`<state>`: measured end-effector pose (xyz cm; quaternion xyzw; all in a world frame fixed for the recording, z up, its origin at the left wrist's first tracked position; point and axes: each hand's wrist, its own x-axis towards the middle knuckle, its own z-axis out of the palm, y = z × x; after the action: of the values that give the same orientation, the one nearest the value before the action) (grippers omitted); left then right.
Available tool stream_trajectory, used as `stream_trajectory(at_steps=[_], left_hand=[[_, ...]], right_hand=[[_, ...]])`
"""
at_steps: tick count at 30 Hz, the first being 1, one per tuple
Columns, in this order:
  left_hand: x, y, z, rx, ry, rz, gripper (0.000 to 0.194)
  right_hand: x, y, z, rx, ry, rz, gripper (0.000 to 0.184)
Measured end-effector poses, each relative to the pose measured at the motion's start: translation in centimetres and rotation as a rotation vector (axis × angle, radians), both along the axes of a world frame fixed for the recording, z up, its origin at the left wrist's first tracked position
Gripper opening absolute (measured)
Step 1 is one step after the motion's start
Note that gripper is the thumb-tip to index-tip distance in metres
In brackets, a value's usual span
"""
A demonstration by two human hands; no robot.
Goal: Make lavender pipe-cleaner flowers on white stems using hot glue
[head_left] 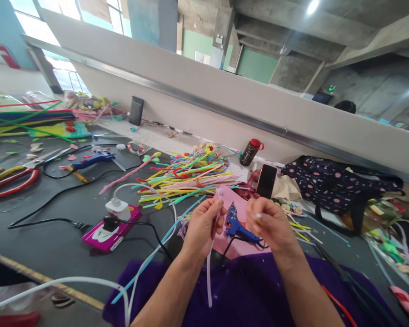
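Note:
My left hand (202, 227) pinches a pale lilac pipe cleaner (209, 284), whose lower end hangs down over my lap. A small pale tuft (220, 192) shows just above those fingertips. My right hand (271, 222) is raised a little to the right, its fingers curled together and slightly blurred. Whatever they hold, if anything, I cannot make out. Between the two hands a blue glue gun (240, 228) lies on a pink sheet (230, 196), its nozzle toward the back.
Behind the hands spreads a heap of coloured pipe cleaners (191, 177). To the left are a magenta power strip (104, 238) with cables, pliers (13, 181) and a second glue gun (93, 160). A phone (266, 180), bottle (250, 152) and patterned bag (341, 186) stand at the right.

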<state>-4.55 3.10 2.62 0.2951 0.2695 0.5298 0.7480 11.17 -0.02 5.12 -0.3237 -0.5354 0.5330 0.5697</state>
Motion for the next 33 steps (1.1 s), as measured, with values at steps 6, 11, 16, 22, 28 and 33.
stream_trajectory(at_steps=[6, 11, 16, 22, 28, 33], left_hand=[[0.5, -0.2, -0.3, -0.014, 0.035, -0.064, 0.023], [1.0, -0.6, -0.6, -0.003, 0.04, -0.091, 0.025], [1.1, -0.6, -0.7, -0.012, 0.032, -0.088, 0.025], [1.3, -0.7, -0.7, 0.025, 0.051, -0.115, 0.025], [1.2, -0.6, -0.7, 0.079, 0.082, -0.161, 0.026], [0.9, -0.5, -0.6, 0.083, 0.092, -0.207, 0.027]], right_hand=[[0.7, -0.6, 1.3, 0.005, -0.262, -0.141, 0.01], [-0.4, 0.0, 0.9, -0.039, -0.534, -0.255, 0.007], [-0.8, 0.3, 0.5, 0.03, -0.611, -0.285, 0.005], [-1.0, 0.6, 0.1, 0.074, -0.633, -0.288, 0.007], [-0.3, 1.1, -0.4, -0.132, -0.452, -0.128, 0.009], [0.3, 1.9, -1.2, -0.385, -0.079, 0.11, 0.017]])
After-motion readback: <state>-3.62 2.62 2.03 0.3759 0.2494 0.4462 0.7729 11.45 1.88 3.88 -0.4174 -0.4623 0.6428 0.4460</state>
